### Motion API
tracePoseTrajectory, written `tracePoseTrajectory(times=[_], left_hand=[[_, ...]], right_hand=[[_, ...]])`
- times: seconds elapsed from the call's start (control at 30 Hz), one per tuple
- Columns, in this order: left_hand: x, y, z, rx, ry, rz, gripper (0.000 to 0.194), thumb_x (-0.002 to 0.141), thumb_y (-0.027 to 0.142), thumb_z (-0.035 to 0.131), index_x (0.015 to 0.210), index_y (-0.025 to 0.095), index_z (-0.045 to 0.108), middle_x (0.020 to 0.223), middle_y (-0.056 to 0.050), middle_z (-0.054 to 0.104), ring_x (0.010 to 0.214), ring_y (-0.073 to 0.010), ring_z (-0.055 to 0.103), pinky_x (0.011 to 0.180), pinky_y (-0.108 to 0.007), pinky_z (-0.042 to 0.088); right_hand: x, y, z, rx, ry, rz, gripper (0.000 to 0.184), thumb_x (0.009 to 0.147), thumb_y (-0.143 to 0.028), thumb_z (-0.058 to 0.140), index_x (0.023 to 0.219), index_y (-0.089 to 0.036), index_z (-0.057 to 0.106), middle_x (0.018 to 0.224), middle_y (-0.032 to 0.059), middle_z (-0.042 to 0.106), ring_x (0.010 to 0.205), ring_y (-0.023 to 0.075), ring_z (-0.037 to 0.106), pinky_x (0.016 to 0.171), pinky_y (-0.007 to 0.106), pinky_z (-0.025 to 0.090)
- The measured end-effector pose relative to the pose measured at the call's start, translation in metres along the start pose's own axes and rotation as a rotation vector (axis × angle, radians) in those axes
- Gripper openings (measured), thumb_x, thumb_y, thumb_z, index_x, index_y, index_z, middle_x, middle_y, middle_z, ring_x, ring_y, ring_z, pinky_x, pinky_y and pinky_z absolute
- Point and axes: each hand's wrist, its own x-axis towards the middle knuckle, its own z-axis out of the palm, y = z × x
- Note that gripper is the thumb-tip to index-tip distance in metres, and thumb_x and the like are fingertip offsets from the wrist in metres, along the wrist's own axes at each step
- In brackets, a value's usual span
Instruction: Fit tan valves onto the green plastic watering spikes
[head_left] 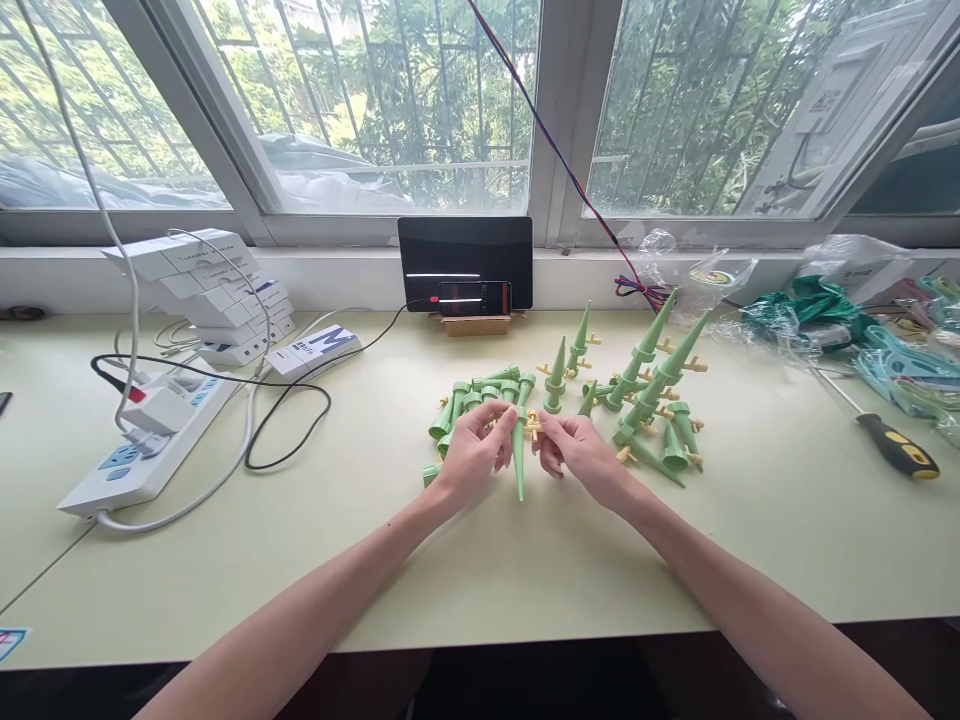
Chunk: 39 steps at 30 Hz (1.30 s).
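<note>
My left hand [474,452] is closed around a green plastic cone spike [519,455] that points down toward the table. My right hand [576,447] pinches a small yellow fitting [532,425] at the side of that spike. Behind my left hand lies a heap of bare green spikes [480,392]. To the right stand and lie several green spikes with yellow fittings [649,390], some stacked into tall towers.
A tablet [465,262] with a phone [474,297] in front leans against the window sill. A white power strip [154,430] with cables and stacked white boxes [217,295] are at left. A screwdriver [885,435] and plastic bags of green parts [817,300] lie at right.
</note>
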Motion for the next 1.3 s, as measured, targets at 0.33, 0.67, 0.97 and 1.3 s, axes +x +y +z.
tracePoseTrajectory(times=[0.33,0.67,0.97,1.3], left_hand=[[0.001,0.0007,-0.0016,0.041,0.045,0.001,0.031,0.088,0.051,0.061,0.087,0.02,0.06,0.052,0.005,0.05,0.043,-0.0081,0.043,0.045,-0.022,0.038],[-0.0002,-0.0006,-0.0005,0.03,0.039,-0.001,0.03,0.088,0.05,0.062,0.085,0.02,0.059,0.055,0.005,0.049,0.044,-0.0077,0.041,0.044,-0.022,0.037],[-0.0004,-0.0012,0.0008,0.035,0.044,-0.006,0.032,0.087,0.052,0.061,0.082,0.02,0.06,0.053,0.005,0.047,0.044,-0.008,0.039,0.044,-0.022,0.036],[-0.0014,0.0004,0.0009,0.038,0.059,-0.02,0.031,0.087,0.051,0.062,0.081,0.02,0.061,0.054,0.005,0.047,0.045,-0.0081,0.038,0.045,-0.022,0.036]], right_hand=[[-0.0009,0.0002,0.0012,-0.081,0.011,-0.089,0.041,0.091,-0.057,0.056,0.077,-0.019,0.052,0.051,-0.0065,0.047,0.043,0.008,0.041,0.045,0.023,0.036],[-0.0035,-0.0022,0.003,-0.112,0.007,-0.09,0.036,0.088,-0.054,0.061,0.081,-0.019,0.056,0.054,-0.0055,0.048,0.045,0.009,0.043,0.045,0.023,0.038],[-0.0051,-0.0022,0.0027,-0.195,0.017,-0.143,0.034,0.09,-0.052,0.059,0.081,-0.019,0.056,0.057,-0.0043,0.05,0.048,0.01,0.044,0.047,0.025,0.038],[-0.0057,-0.0004,0.0004,-0.334,0.035,-0.214,0.028,0.092,-0.048,0.057,0.085,-0.02,0.058,0.065,-0.001,0.057,0.054,0.0125,0.049,0.054,0.027,0.042]])
